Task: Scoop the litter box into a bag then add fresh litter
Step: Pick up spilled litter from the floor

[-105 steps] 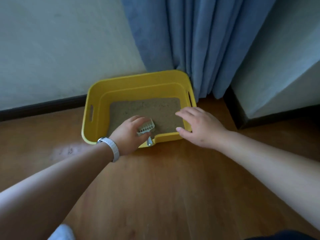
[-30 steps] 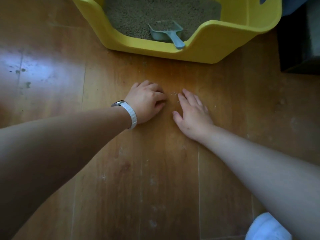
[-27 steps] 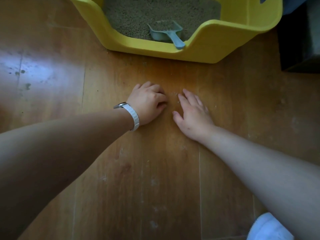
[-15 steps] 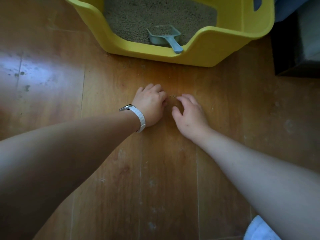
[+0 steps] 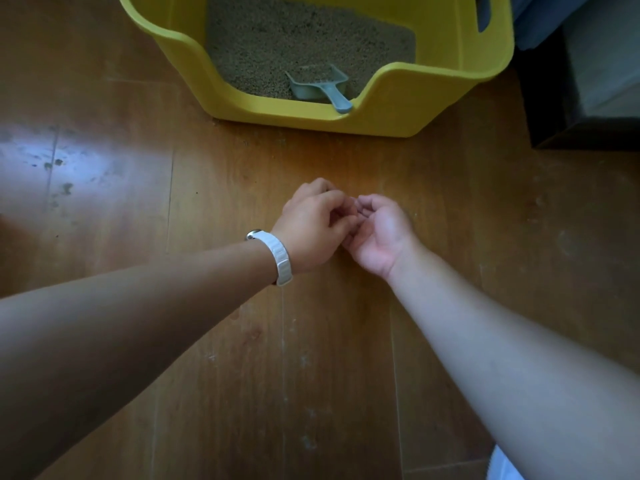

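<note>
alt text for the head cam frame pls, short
Two hands, left hand and right hand, meet fingertip to fingertip over a wooden floor. Beyond them, a yellow litter box holds litter and a grey-blue scoop.

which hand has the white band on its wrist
The left hand, knuckles up, wears the white wristband. The right hand, cupped palm-up beside it, has a bare wrist.

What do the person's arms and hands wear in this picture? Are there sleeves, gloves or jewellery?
Both forearms are bare: no sleeves, no gloves. The left hand has a white segmented band at its wrist, probably a watch. The right hand and its wrist wear nothing visible.
</note>
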